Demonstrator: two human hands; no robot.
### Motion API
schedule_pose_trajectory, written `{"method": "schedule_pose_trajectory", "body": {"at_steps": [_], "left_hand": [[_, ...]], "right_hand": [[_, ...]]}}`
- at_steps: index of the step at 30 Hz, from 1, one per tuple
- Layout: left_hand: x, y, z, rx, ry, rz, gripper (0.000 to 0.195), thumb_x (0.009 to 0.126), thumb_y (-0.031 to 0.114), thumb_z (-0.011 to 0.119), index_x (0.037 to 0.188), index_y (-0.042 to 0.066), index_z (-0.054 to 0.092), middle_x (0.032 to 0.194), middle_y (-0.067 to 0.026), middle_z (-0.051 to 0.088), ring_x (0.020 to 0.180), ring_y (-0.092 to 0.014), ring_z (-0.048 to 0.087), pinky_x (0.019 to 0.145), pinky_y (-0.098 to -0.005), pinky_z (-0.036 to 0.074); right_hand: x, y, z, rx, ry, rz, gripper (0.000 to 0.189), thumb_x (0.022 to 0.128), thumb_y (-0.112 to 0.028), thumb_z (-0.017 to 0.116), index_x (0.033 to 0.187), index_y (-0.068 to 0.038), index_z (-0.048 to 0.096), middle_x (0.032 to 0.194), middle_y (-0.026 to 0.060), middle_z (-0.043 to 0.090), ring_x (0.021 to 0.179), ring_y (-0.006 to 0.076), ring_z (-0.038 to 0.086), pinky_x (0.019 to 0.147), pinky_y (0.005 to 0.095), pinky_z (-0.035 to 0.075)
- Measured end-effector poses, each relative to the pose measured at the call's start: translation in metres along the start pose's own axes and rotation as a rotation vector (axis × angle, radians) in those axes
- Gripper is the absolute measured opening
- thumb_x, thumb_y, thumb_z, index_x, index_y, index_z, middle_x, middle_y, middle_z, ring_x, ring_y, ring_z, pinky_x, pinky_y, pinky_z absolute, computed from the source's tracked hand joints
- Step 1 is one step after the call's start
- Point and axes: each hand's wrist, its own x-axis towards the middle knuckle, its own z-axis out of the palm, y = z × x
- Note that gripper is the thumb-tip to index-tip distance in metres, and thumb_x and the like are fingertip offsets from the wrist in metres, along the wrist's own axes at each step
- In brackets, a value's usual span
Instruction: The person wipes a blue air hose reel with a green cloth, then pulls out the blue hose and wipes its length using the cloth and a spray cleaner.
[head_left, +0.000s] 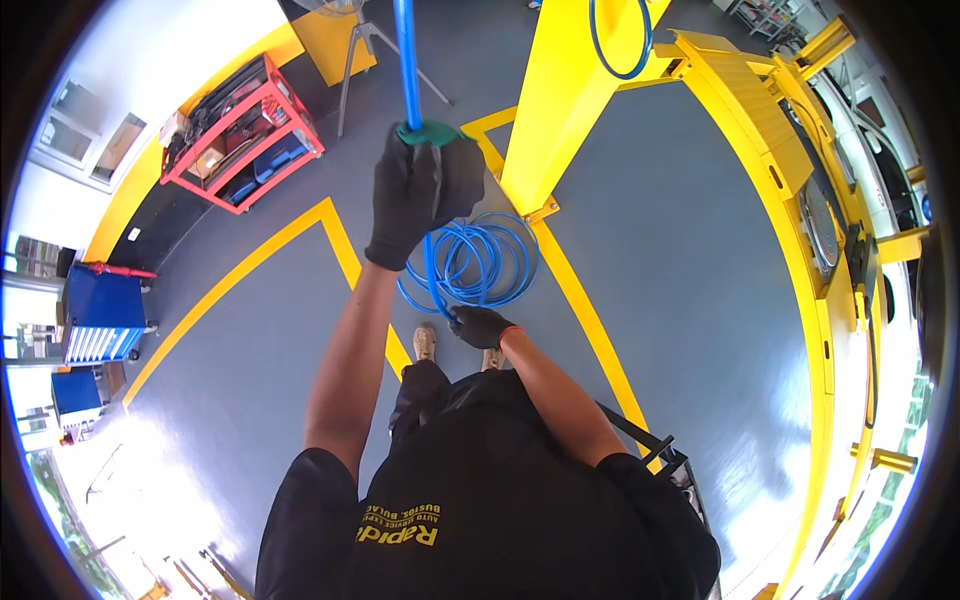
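My left hand (424, 187), in a black glove with some green at the fingers, is raised in front of me and closed round a blue hose (406, 67). The hose runs up out of view above that hand and hangs down below it. Lower and nearer my body, my right hand (480, 326), gloved in black with a red band at the wrist, grips the lower part of the same hose. Loose coils of blue hose (480, 262) lie on the grey floor just beyond my shoes, partly hidden behind the left hand.
A yellow lift post (562, 97) rises beyond the coils. Yellow vehicle-lift framework (780, 172) curves along the right. At the left stand a red tool cart (244, 135) and a blue tool cabinet (105, 307). A tripod stand (351, 67) is near the top; a black metal frame (660, 450) sits behind my right arm.
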Motion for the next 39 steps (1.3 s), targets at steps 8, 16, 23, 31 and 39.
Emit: {"method": "schedule_pose_trajectory", "body": {"at_steps": [8,16,23,31,39], "left_hand": [[-0.255,-0.128,0.007,0.212,-0.225,-0.34,0.032,0.103,0.019,0.049,0.13,0.002,0.05,0.096,-0.0272,0.07,0.085,-0.049,0.067,0.069,-0.053,0.051],[-0.203,-0.048,-0.044,0.017,-0.121,-0.181,0.021,0.101,0.018,0.054,0.116,0.002,0.053,0.084,-0.0218,0.068,0.078,-0.041,0.069,0.063,-0.0472,0.049],[-0.296,-0.089,-0.102,0.17,-0.229,-0.314,0.021,0.102,0.022,0.052,0.114,0.005,0.053,0.086,-0.0224,0.07,0.08,-0.044,0.069,0.066,-0.0516,0.051],[-0.392,-0.137,-0.117,-0.382,-0.359,-0.62,0.02,0.106,0.023,0.051,0.117,0.007,0.05,0.1,-0.0128,0.07,0.095,-0.027,0.071,0.075,-0.0419,0.054],[-0.398,-0.092,-0.141,-1.14,-0.038,-1.104,0.051,0.109,0.051,0.035,0.123,0.006,0.055,0.106,-0.0122,0.067,0.093,-0.025,0.067,0.079,-0.042,0.057]], "right_hand": [[-0.02,0.015,0.05,-0.139,-0.132,-0.175,0.041,0.102,-0.034,0.052,0.121,0.002,0.058,0.108,0.0214,0.069,0.101,0.0343,0.065,0.089,0.0451,0.047],[-0.021,-0.036,0.075,0.103,0.121,-0.001,0.033,0.095,-0.019,0.06,0.12,0.001,0.058,0.117,0.0277,0.064,0.11,0.0413,0.063,0.092,0.047,0.05],[-0.03,-0.052,0.161,0.055,0.23,0.025,0.037,0.095,-0.02,0.06,0.126,-0.001,0.058,0.122,0.0267,0.064,0.115,0.042,0.062,0.096,0.0475,0.049],[-0.059,-0.123,0.082,0.13,0.68,-0.451,0.028,0.1,-0.012,0.052,0.124,0.002,0.059,0.113,0.0244,0.066,0.109,0.0351,0.064,0.096,0.0389,0.05],[-0.075,-0.121,0.15,1.064,0.288,-0.268,0.037,0.108,-0.019,0.048,0.141,-0.004,0.055,0.133,0.0052,0.061,0.114,0.0148,0.06,0.1,0.0328,0.048]]}}
